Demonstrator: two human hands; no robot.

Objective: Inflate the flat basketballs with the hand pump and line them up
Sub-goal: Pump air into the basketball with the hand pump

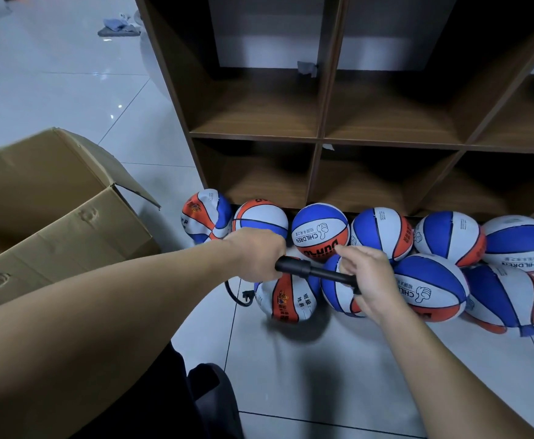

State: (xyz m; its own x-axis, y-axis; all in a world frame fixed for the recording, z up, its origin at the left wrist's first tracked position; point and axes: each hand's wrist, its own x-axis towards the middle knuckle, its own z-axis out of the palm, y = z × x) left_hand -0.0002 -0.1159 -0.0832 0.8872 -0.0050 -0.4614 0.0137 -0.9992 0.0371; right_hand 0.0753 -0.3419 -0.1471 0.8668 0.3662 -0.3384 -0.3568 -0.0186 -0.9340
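From your head camera you look down at both forearms reaching out over the white tiled floor (307, 359); your left hand (259, 255) has its fingers clenched round one end of the black hand pump (310, 270), and your right hand (372, 280) grasps the other end, fingers curled round it, so the pump lies almost level between the two hands and above the balls. A black hose (237, 297) loops down from under the left hand toward a partly flat basketball (286, 299), dented and creased, which sits on the floor just below the pump. Beside it, under your right hand, a blue-and-white ball (335, 293) is partly hidden, and further right lie a rounder ball marked CHILDREN (430, 289) and a collapsed one (510, 299). Behind these a row of basketballs (383, 232) in blue, white and orange stands side by side, touching, along the foot of the brown wooden cubby shelf (319, 137); the leftmost ball (205, 215) in that row looks crumpled. On your left an open cardboard box (53, 198) stands on the floor, well apart from the balls, and some cloth (118, 26) lies on the tiles far off
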